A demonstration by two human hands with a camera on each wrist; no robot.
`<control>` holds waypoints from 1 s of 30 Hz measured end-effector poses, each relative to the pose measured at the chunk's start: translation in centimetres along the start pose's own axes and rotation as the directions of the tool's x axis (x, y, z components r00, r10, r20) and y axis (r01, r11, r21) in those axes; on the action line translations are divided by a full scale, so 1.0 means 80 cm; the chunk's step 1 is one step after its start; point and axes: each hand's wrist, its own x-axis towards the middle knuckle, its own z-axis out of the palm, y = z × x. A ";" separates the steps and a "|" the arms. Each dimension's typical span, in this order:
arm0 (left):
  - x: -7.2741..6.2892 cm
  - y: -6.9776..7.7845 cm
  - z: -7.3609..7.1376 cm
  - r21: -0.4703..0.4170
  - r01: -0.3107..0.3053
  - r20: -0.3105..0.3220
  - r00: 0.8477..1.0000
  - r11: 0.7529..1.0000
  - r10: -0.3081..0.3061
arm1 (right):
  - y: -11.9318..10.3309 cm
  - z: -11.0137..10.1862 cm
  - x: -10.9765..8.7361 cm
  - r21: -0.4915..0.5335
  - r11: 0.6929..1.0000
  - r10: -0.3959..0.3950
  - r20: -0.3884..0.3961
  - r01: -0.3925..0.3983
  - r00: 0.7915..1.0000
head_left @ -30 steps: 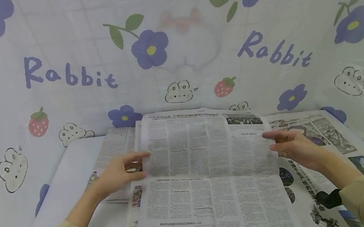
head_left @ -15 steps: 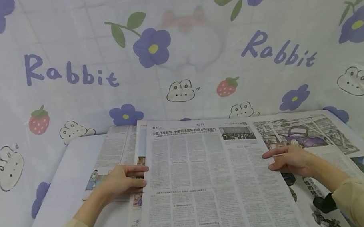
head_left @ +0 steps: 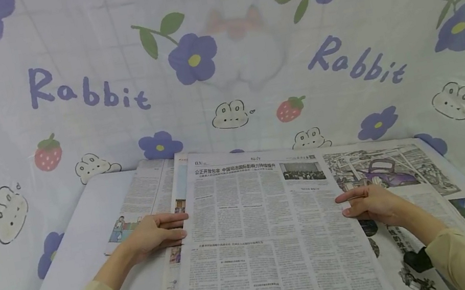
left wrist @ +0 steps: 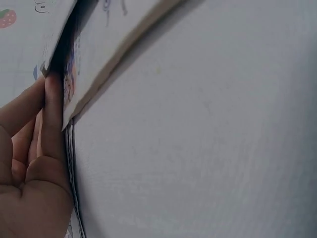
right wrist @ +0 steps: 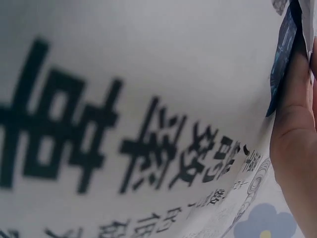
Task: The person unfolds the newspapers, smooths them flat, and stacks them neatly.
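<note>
A printed newspaper sheet [head_left: 265, 227], with a small photo near its upper right, lies in front of me over other papers. My left hand [head_left: 148, 236] pinches its left edge between thumb and fingers. At the right edge, my right hand [head_left: 375, 203] does the same with thumb and fingertips. In the left wrist view, the thumb of the left hand [left wrist: 39, 153] goes under the sheet's edge, above a lower paper. The right wrist view shows part of the right hand [right wrist: 294, 129] at the sheet's border; most fingers are out of that frame.
Another newspaper [head_left: 405, 171] with a purple car drawing lies to the right. On the left are a paper with a cartoon [head_left: 123, 226] and the white table [head_left: 77, 245]. A rabbit-and-flower curtain [head_left: 118, 134] stands behind the table.
The top part of the sheet, raised and bent one second ago, has come down flatter. Both hands moved down toward me with it, then stayed nearly still over the last half second.
</note>
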 end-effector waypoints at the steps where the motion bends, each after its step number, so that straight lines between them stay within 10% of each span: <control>1: 0.000 0.000 -0.001 -0.001 0.000 0.002 1.000 1.000 0.000 | 0.000 0.001 0.000 -0.003 1.000 -0.002 0.000 0.002 1.000; 30: 0.001 0.000 -0.005 -0.022 0.029 -0.007 1.000 0.999 -0.029 | -0.005 0.013 -0.005 0.055 0.996 0.070 -0.058 -0.067 0.996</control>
